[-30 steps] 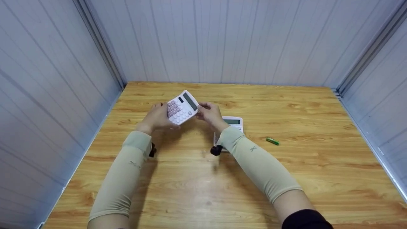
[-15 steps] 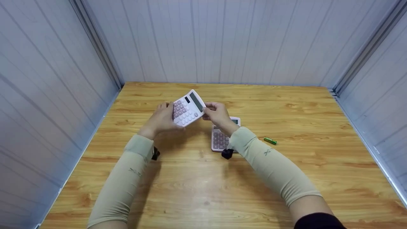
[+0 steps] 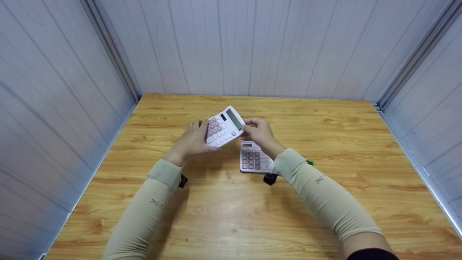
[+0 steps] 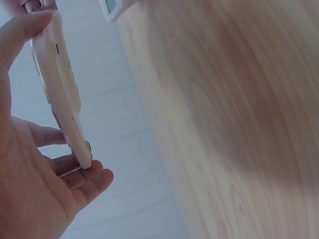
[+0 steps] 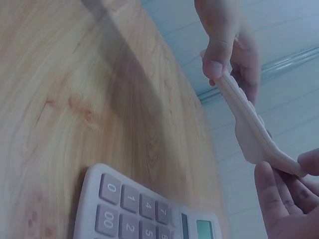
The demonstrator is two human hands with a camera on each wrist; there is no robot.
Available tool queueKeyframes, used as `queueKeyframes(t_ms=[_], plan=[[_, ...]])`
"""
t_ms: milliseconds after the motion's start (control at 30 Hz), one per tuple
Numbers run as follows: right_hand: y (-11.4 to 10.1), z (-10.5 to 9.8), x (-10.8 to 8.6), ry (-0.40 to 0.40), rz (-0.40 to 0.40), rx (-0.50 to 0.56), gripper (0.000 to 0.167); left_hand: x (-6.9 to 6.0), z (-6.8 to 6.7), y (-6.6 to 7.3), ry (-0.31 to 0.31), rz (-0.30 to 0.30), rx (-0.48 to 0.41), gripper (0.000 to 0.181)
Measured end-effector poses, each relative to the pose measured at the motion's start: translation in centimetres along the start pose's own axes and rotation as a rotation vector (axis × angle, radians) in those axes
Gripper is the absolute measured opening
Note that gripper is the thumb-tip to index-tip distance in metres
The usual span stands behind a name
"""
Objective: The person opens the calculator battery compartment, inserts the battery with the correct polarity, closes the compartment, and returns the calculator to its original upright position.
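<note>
White casing between the fingers of both hands: the left hand [image 3: 193, 140] grips the keypad end of the held calculator [image 3: 224, 128], thumb along one edge and fingers along the opposite one, while the right hand [image 3: 263, 135] pinches a corner at the display end, thumb on the front and fingers behind. The held calculator is raised above the table [image 3: 231, 213] and tilted, keys toward the head camera. Below the right hand, a second calculator [image 3: 252, 161] lies flat, keys up, its display partly covered in the head view. A small green object [image 3: 310, 161] shows just beside the right sleeve [image 3: 332, 202], partly hidden. The left sleeve [image 3: 144, 213] is likewise pale green. Beyond the wood-grained tabletop stands a pale panelled wall [image 3: 238, 47].
</note>
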State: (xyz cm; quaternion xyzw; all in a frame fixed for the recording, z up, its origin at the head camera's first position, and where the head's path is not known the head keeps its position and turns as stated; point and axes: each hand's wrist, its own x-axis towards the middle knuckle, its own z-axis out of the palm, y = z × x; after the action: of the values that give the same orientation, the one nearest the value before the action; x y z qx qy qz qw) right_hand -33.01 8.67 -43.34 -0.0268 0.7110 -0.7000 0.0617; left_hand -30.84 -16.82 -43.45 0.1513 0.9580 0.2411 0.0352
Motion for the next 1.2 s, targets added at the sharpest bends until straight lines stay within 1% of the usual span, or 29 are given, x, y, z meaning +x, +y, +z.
queueKeyframes(t_ms=[167,367,533,733,933,1067,1200], plan=[[-0.1,-1.1,-0.6,0.003,-0.003,0.004,0.031,0.0,0.7,0.9,0.005,0.035,0.003,0.130],[0.0,-2.2,-1.4,0.022,-0.007,0.014,0.029,0.3,1.9,2.0,0.009,0.080,0.025,0.127],[0.2,-2.9,-2.0,0.019,-0.013,0.014,0.028,0.4,2.8,2.9,0.017,0.121,0.037,0.122],[0.1,-3.4,-2.8,0.023,0.001,0.024,0.025,0.5,3.6,3.6,0.016,0.150,0.025,0.116],[0.2,-4.2,-3.5,0.021,0.013,0.013,0.026,0.5,4.3,4.2,0.005,0.165,-0.015,0.113],[0.1,-4.8,-3.9,0.017,0.013,0.013,0.025,0.2,4.6,4.8,-0.014,0.156,-0.073,0.111],[-0.1,-5.5,-4.3,-0.007,-0.013,0.017,0.026,0.1,4.7,5.3,-0.033,0.138,-0.127,0.110]])
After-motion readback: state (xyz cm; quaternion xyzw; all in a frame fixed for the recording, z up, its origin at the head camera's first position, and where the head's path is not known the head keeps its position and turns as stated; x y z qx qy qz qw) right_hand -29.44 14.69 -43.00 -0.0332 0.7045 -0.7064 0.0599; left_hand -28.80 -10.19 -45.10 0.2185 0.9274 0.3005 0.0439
